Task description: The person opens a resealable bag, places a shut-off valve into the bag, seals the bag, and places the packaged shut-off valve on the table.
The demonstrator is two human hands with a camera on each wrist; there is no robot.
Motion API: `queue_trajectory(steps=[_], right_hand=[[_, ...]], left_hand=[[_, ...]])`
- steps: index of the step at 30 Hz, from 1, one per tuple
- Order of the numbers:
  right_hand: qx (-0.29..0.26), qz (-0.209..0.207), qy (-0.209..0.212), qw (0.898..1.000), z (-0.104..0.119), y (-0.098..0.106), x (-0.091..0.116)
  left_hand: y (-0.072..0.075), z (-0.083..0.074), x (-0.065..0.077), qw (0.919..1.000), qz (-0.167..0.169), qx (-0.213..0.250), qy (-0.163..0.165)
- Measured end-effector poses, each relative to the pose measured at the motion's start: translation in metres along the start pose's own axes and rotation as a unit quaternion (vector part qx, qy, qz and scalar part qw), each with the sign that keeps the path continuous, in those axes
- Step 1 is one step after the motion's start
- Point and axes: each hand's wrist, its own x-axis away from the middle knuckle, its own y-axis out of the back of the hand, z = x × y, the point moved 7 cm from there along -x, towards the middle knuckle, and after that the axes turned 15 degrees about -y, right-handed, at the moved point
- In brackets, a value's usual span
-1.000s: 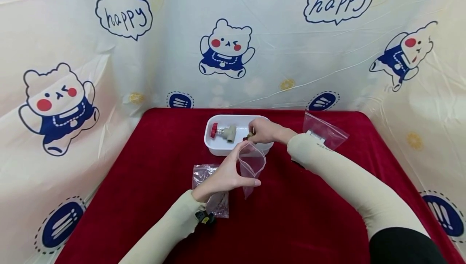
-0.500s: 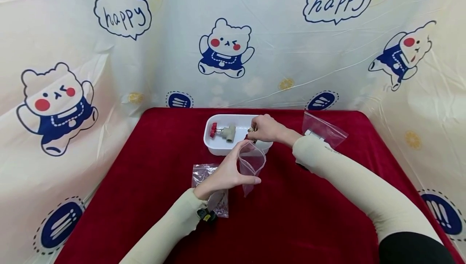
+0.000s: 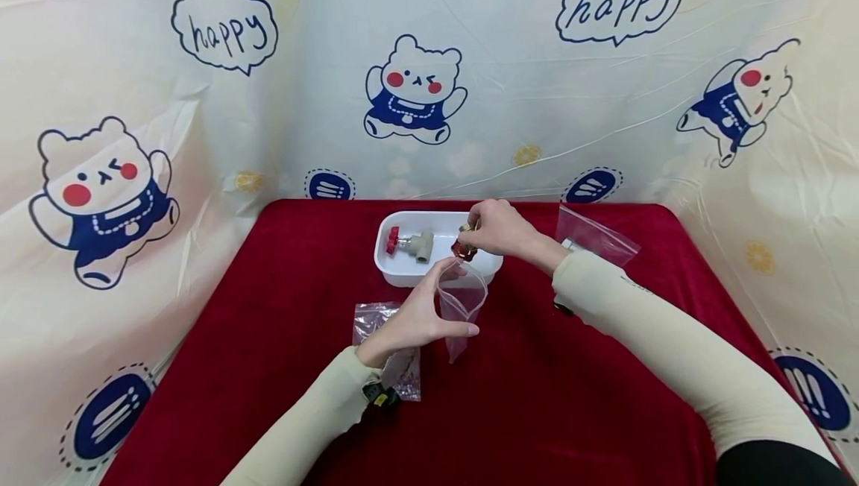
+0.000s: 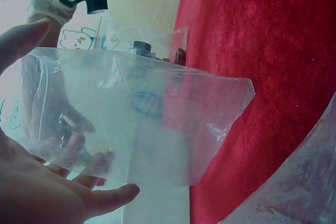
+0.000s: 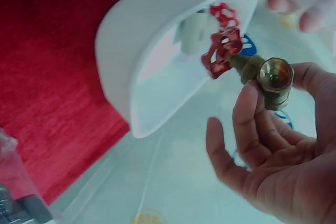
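My left hand (image 3: pixel 417 318) holds a clear zip bag (image 3: pixel 463 305) with its mouth spread wide, in front of the white tray (image 3: pixel 396 278). In the left wrist view, the bag (image 4: pixel 152 119) stretches between thumb and fingers, and nothing shows inside it. Above the tray's right part, my right hand (image 3: pixel 505 232) pinches a brass valve (image 3: pixel 464 250) with a red handwheel. The right wrist view shows the valve's threaded opening (image 5: pixel 276 75) between thumb and fingers, its wheel pointing away from the palm. A grey-green plastic valve (image 3: pixel 421 246) with a red handwheel lies in the tray.
Another clear bag (image 3: pixel 369 320) lies on the red cloth (image 3: pixel 537 404), partly under the left wrist. At the right back, a further clear bag (image 3: pixel 604 236) holds something, partly hidden by the right sleeve. A printed curtain (image 3: pixel 288 121) closes off the back and sides.
My right hand has lifted the brass valve up from the tray and moved slightly right, so the red wheel shows more. The left hand and its bag stay nearly still.
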Motion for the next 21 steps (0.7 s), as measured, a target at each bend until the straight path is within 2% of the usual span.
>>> queue_trajectory(steps=[12, 21], right_hand=[[0.001, -0.032, -0.034, 0.999, 0.013, 0.031, 0.029], [-0.005, -0.053, -0.035, 0.998, 0.026, 0.052, 0.055]], left_hand=[[0.002, 0.004, 0.0, 0.9999, 0.003, 0.008, 0.01], [0.002, 0.003, 0.0, 0.9998, -0.003, 0.007, 0.018]])
